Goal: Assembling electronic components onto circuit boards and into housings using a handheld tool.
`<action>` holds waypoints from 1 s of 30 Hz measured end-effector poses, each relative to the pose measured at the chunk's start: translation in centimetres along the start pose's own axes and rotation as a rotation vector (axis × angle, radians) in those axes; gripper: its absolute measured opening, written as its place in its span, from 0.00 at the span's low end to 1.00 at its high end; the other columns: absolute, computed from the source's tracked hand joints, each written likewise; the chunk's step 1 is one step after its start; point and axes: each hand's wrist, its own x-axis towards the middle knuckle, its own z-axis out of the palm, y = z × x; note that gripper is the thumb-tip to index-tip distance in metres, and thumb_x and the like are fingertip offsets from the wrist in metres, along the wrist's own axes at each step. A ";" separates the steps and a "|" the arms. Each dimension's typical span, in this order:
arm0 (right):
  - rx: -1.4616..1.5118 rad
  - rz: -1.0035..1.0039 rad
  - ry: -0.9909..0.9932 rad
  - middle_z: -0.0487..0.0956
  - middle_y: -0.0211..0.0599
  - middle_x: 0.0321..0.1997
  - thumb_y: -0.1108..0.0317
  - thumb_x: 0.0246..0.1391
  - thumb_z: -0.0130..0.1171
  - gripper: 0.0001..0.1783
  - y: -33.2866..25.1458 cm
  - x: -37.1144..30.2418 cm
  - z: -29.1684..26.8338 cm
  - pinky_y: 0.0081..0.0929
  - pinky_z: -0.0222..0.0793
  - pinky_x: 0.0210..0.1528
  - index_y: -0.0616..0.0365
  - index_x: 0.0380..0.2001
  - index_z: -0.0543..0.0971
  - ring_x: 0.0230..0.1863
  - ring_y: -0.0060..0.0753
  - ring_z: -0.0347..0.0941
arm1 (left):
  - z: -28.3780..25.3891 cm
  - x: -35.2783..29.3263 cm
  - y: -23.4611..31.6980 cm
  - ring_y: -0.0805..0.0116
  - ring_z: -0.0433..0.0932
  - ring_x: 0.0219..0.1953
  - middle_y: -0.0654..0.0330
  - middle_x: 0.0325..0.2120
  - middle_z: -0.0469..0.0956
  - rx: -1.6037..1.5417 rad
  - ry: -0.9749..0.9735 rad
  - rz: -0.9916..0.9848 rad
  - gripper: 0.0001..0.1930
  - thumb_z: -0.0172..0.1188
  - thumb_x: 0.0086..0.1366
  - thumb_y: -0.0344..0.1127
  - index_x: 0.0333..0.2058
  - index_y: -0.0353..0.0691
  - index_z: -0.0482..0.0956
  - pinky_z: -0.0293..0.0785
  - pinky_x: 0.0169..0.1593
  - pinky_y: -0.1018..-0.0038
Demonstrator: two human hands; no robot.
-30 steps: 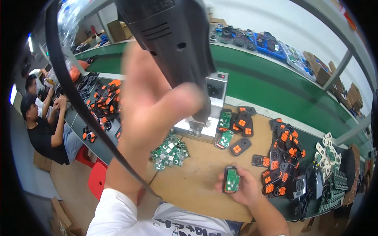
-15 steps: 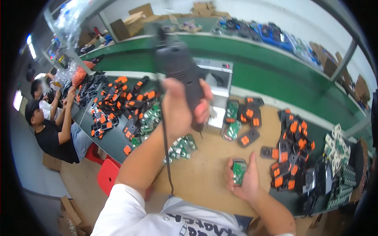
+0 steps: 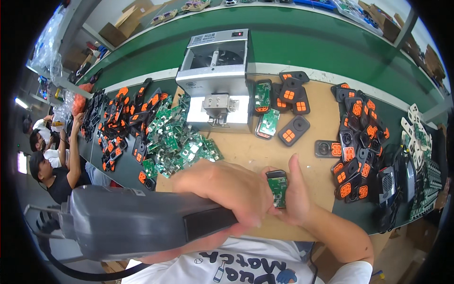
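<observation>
Two hands together, low over the tan worktop [image 3: 241, 144]! My left hand [image 3: 229, 189], reaching across, has its fingers wrapped round a black electric screwdriver [image 3: 127, 222], tip hidden; my right hand [image 3: 299, 201], thumb raised, cups a black housing [image 3: 276, 174], green circuit board [image 3: 279, 190] uppermost. Dark lettering [image 3: 253, 266] crosses my white shirt [image 3: 227, 251]; a square-coded label [image 3: 203, 39] tops the silver machine [image 3: 210, 78] ahead.

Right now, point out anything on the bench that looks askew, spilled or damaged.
The nearer green board beside the silver machine looks askew: it seems turned on its casing, while the farther board lies in line with its own. Nothing looks spilled; fine damage is too small to tell.
</observation>
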 end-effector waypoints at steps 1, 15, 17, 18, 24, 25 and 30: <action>-0.007 0.009 0.011 0.66 0.26 0.16 0.22 0.56 0.21 0.43 0.0 0.0 0.1 0.20 0.51 0.14 0.51 0.29 0.70 0.13 0.22 0.62 | -0.1 -0.2 -0.3 0.61 0.74 0.21 0.59 0.19 0.74 0.011 0.002 0.003 0.13 0.58 0.62 0.41 0.37 0.36 0.74 0.73 0.31 0.62; 0.081 -0.043 0.076 0.66 0.26 0.22 0.28 0.61 0.27 0.36 0.4 0.5 -0.2 0.20 0.50 0.15 0.50 0.29 0.69 0.12 0.22 0.59 | -0.1 -0.4 -2.4 0.63 0.75 0.20 0.63 0.19 0.75 0.183 -0.024 -0.010 0.08 0.64 0.59 0.29 0.36 0.40 0.74 0.73 0.30 0.63; 0.069 -0.058 0.107 0.65 0.27 0.22 0.31 0.63 0.28 0.35 0.4 0.5 -0.2 0.20 0.50 0.15 0.50 0.29 0.69 0.12 0.21 0.59 | -0.4 -0.2 -2.6 0.63 0.75 0.19 0.63 0.18 0.74 0.129 -0.017 -0.036 0.08 0.64 0.59 0.30 0.35 0.40 0.74 0.73 0.30 0.63; 0.068 -0.058 0.107 0.65 0.27 0.22 0.31 0.63 0.28 0.35 0.5 0.5 -0.3 0.20 0.50 0.15 0.50 0.29 0.69 0.12 0.21 0.59 | -0.3 -0.1 -2.6 0.63 0.75 0.19 0.63 0.18 0.74 0.098 -0.016 -0.046 0.08 0.65 0.59 0.31 0.35 0.39 0.74 0.73 0.29 0.63; 0.117 -0.055 0.091 0.65 0.30 0.22 0.32 0.64 0.31 0.33 0.3 0.3 0.1 0.20 0.49 0.16 0.51 0.30 0.68 0.14 0.24 0.57 | -2.4 1.2 -4.1 0.61 0.74 0.17 0.60 0.17 0.75 -0.040 -0.238 0.034 0.10 0.66 0.59 0.36 0.29 0.37 0.76 0.72 0.26 0.64; 0.100 -0.051 0.098 0.65 0.30 0.22 0.32 0.63 0.31 0.33 0.2 0.3 0.3 0.20 0.49 0.16 0.51 0.30 0.68 0.14 0.24 0.56 | -2.3 1.0 -4.2 0.61 0.74 0.17 0.60 0.17 0.75 -0.039 -0.237 0.037 0.10 0.66 0.59 0.36 0.29 0.37 0.76 0.72 0.26 0.64; 0.138 -0.028 0.097 0.65 0.31 0.23 0.32 0.64 0.32 0.33 0.4 0.4 0.0 0.21 0.48 0.16 0.51 0.29 0.68 0.15 0.24 0.55 | -1.8 0.4 -4.1 0.62 0.73 0.18 0.60 0.18 0.75 -0.101 -0.125 0.051 0.15 0.67 0.59 0.44 0.29 0.37 0.77 0.72 0.25 0.66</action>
